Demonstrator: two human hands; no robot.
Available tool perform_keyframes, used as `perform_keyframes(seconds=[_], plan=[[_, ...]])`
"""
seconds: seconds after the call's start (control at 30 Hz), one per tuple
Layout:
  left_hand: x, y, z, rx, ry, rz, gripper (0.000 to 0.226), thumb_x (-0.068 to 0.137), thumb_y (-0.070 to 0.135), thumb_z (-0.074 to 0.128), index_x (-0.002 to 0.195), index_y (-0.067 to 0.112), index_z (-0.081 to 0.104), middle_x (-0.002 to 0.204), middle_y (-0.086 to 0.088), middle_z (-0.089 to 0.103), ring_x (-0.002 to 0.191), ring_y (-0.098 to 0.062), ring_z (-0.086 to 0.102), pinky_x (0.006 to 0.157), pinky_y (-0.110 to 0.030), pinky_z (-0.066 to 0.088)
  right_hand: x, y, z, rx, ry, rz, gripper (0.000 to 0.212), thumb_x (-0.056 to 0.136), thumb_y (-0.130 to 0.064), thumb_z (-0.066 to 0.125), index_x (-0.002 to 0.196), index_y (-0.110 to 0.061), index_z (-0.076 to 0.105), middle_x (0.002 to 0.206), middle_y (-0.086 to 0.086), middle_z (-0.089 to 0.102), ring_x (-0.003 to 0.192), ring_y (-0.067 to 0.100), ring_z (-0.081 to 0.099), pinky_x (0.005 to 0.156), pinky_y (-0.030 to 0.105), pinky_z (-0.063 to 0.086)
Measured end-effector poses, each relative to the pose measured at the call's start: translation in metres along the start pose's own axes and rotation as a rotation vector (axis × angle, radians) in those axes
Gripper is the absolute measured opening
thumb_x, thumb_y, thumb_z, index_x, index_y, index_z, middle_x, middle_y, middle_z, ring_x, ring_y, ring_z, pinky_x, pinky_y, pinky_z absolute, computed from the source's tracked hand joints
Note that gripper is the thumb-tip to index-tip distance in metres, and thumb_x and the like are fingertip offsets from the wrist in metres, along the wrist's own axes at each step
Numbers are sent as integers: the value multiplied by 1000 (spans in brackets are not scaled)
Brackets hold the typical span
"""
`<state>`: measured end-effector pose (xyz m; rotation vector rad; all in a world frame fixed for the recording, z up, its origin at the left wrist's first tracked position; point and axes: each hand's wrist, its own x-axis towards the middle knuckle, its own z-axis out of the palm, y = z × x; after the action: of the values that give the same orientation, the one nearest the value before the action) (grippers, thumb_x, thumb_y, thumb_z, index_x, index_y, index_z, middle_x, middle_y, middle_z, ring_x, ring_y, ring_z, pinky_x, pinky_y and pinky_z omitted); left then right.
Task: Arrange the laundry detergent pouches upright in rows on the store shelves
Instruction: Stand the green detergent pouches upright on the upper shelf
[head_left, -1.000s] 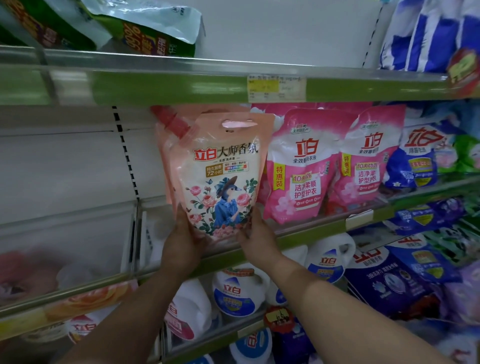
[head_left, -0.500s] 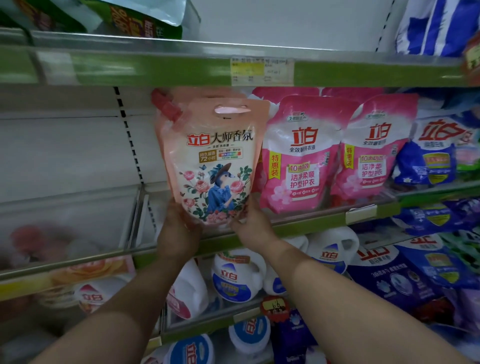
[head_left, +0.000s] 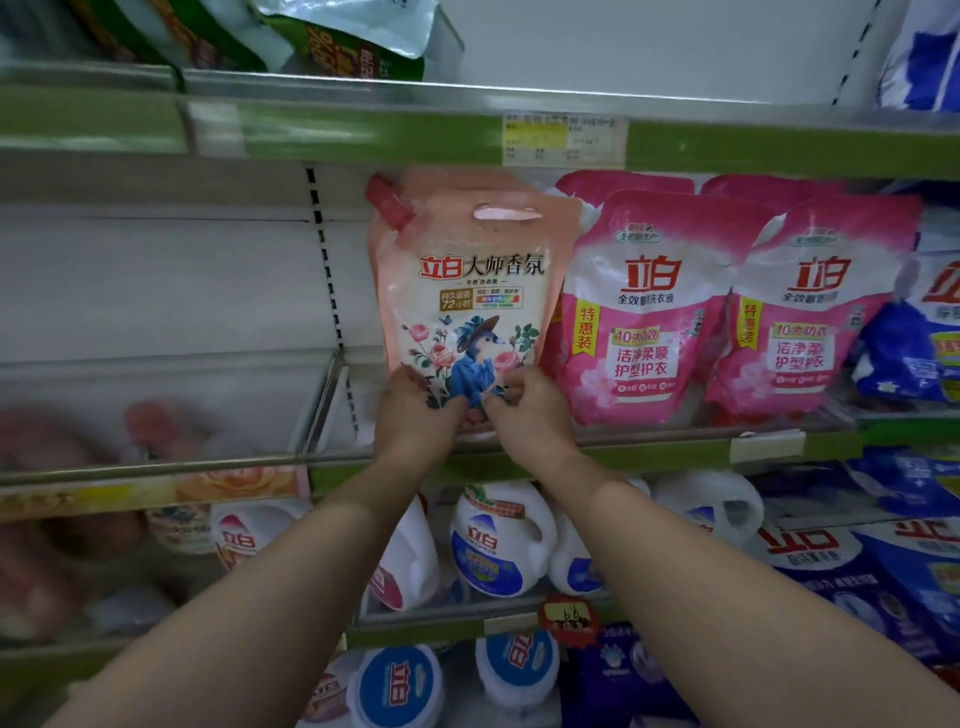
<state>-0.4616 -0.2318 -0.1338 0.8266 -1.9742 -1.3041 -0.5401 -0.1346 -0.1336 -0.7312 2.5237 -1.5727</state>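
Observation:
A peach detergent pouch (head_left: 467, 291) with a red spout cap and a rose print stands upright on the middle shelf (head_left: 649, 452). My left hand (head_left: 415, 415) and my right hand (head_left: 524, 410) both pinch its bottom edge, close together. Directly to its right stand two pink pouches (head_left: 649, 312), upright in a row, with more pink ones partly hidden behind them. Another peach pouch shows just behind the one I hold.
Blue pouches (head_left: 914, 338) fill the shelf's right end. A clear divider (head_left: 322, 400) bounds the bare section to the left. White detergent jugs (head_left: 498, 540) sit on the shelf below. Green pouches (head_left: 343, 41) lie on the top shelf.
Both hands have slid inward from the pouch's lower corners to the middle of its bottom edge. The pouch stands straighter against the pink ones.

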Motion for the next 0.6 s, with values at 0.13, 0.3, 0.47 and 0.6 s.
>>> perform_keyframes(seconds=[0.13, 0.3, 0.47, 0.6], plan=[[-6, 30, -6, -46, 54, 126, 44, 85, 19, 66, 126, 15, 51, 99, 5, 58, 74, 3, 51, 47, -4, 41, -2, -24, -10, 59, 32, -235, 12, 88, -25, 61, 96, -26, 52, 104, -1, 56, 84, 4, 54, 65, 18, 48], [-14, 81, -27, -8, 149, 297, 25, 85, 23, 63, 109, 24, 56, 95, 12, 59, 80, 4, 53, 61, -5, 39, -3, -71, -33, 126, 58, -425, 11, 88, -17, 59, 87, -26, 53, 93, 1, 62, 80, 10, 59, 74, 35, 54], [-24, 131, -49, -2, 187, 488, 18, 84, 22, 63, 102, 22, 59, 95, 4, 65, 87, -8, 62, 72, -19, 50, -10, -118, -53, 150, 88, -676, 10, 83, -10, 58, 91, -14, 62, 84, 0, 64, 77, 15, 60, 65, 25, 50], [-25, 155, -61, -25, 249, 535, 14, 82, 20, 63, 94, 23, 60, 92, 2, 67, 85, -11, 64, 74, -28, 53, -11, -146, -61, 109, 134, -811, 15, 79, -8, 55, 91, -12, 63, 85, 0, 63, 77, 12, 55, 62, 11, 40]])
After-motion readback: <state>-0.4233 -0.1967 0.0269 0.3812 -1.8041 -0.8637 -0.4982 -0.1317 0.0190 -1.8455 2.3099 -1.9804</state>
